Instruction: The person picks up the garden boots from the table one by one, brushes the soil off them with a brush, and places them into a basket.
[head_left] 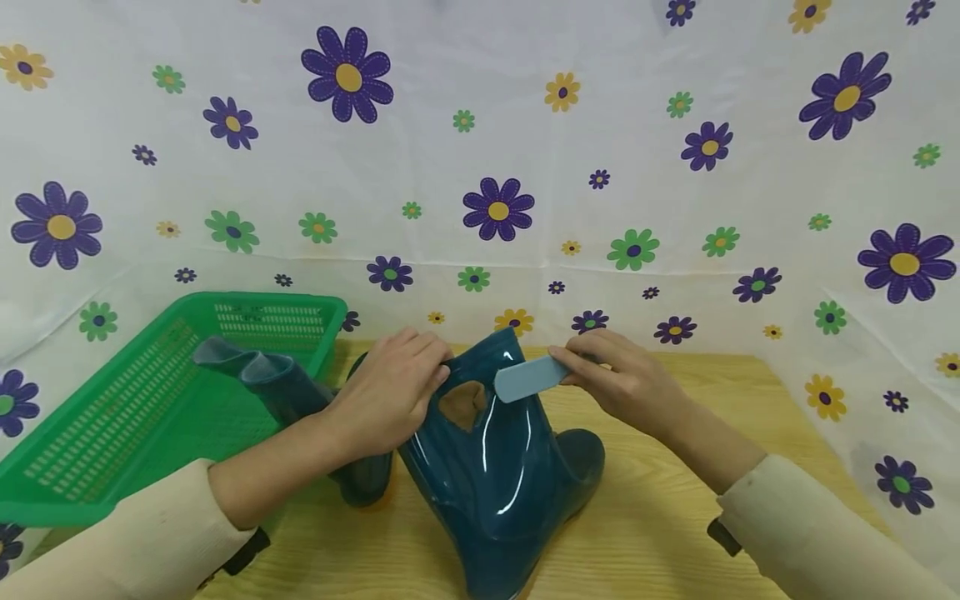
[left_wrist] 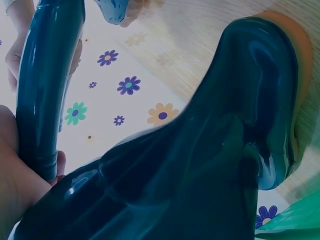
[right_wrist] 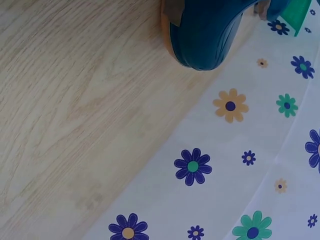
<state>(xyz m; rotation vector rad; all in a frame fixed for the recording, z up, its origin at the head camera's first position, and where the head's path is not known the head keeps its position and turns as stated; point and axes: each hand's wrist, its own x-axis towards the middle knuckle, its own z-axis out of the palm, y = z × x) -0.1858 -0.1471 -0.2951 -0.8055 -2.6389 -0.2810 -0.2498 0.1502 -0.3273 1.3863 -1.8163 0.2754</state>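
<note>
Right here in the lower centre of the frame, a glossy teal boot point(head_left: 487, 500) tilts above the wooden surface point(head_left: 675, 500), toe toward the bottom edge. The left hand point(head_left: 390, 392) has its grip curled over the upper edge of the shaft, and here's the right hand point(head_left: 618, 379), pinching a flat pale-blue piece point(head_left: 528, 380) over the shaft! It sits just beside a brown oval spot point(head_left: 462, 406); whether it touches the boot, I can't tell. Over at left, more teal boots point(head_left: 288, 392) extend across a green basket point(head_left: 300, 302), with flowered cloth point(head_left: 420, 150) filling the upper frame.
</note>
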